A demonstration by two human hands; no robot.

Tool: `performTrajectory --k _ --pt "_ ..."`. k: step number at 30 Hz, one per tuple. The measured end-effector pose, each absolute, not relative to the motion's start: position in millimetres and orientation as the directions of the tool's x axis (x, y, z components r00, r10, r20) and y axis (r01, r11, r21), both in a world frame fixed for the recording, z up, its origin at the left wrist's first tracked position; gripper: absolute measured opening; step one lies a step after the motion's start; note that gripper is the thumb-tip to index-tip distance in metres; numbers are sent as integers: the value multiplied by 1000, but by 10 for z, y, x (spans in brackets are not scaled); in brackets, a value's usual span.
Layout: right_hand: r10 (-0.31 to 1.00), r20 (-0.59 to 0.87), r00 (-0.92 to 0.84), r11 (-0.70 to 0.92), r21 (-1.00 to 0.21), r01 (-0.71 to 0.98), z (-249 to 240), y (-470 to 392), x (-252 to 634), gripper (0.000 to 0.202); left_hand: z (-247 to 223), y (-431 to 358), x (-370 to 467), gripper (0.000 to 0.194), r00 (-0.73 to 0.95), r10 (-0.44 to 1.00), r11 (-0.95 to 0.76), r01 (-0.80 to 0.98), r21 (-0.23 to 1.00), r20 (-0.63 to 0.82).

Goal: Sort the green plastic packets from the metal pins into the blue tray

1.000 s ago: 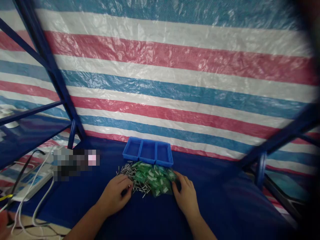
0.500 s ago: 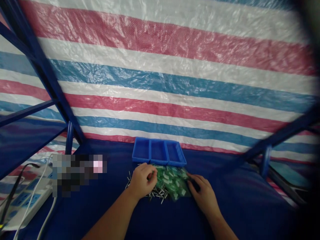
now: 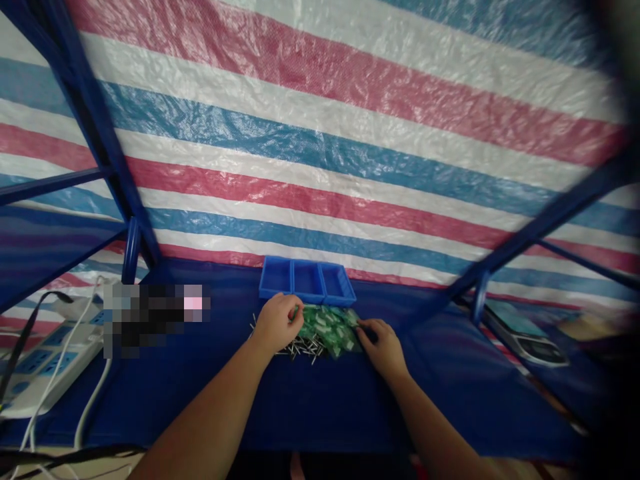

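Note:
A heap of small green translucent pieces [image 3: 327,328], which look like plastic packets, lies on the blue table. Thin silvery metal pins [image 3: 311,349] are scattered along its left and near side. My left hand [image 3: 277,325] is over the heap's left end, fingers curled into a pinch; a bit of green shows at the fingertips, too small to make out. At the right edge of the heap is my right hand [image 3: 384,348], thumb and forefinger closed together against the green pieces. What they grip is hidden. Just behind the heap stands a blue tray [image 3: 293,280] with three compartments.
A white power strip [image 3: 55,363] with cables lies at the left, beside a pixelated patch. Blue frame posts [image 3: 131,250] rise on both sides before a striped plastic sheet [image 3: 320,160]. A device resembling a scale [image 3: 537,347] is visible at the right.
The camera view has shifted, so the tray, heap and hands sit higher and further left in the picture. My right thumb and forefinger have drawn closer together; my left hand stays curled.

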State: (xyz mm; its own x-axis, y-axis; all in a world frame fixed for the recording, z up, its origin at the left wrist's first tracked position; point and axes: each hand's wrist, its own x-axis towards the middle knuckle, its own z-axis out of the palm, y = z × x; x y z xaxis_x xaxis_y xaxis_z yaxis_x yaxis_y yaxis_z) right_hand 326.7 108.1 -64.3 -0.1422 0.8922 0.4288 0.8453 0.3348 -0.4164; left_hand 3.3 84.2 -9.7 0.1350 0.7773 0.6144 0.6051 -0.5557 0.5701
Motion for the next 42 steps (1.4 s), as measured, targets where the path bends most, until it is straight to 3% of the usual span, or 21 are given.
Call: performTrajectory --k 8,16,24,27,32,39,42 --pt "887 446 -122 337 -443 831 -635 1065 3231 28 -179 870 -2 13 121 782 -528 650 546 612" --pt "892 453 7 297 -596 746 -568 997 3194 26 -200 899 2 10 166 778 -543 662 516 606" --pt "874 345 342 106 -823 558 -552 923 3252 32 -137 910 -9 7 206 780 -545 688 479 592" --pt "818 369 441 138 -871 472 -433 923 3228 32 -141 922 -8 7 203 778 -538 704 464 594" --pt "827 449 339 327 -873 362 -36 1131 3065 24 -170 954 -23 7 221 763 -550 716 430 608" --pt "904 375 204 334 -919 210 268 1750 2767 27 -179 997 -56 6 273 719 -595 717 363 639" --pt "904 365 223 290 -906 310 165 1820 2754 40 -183 1002 -63 6 273 716 -596 719 357 643"
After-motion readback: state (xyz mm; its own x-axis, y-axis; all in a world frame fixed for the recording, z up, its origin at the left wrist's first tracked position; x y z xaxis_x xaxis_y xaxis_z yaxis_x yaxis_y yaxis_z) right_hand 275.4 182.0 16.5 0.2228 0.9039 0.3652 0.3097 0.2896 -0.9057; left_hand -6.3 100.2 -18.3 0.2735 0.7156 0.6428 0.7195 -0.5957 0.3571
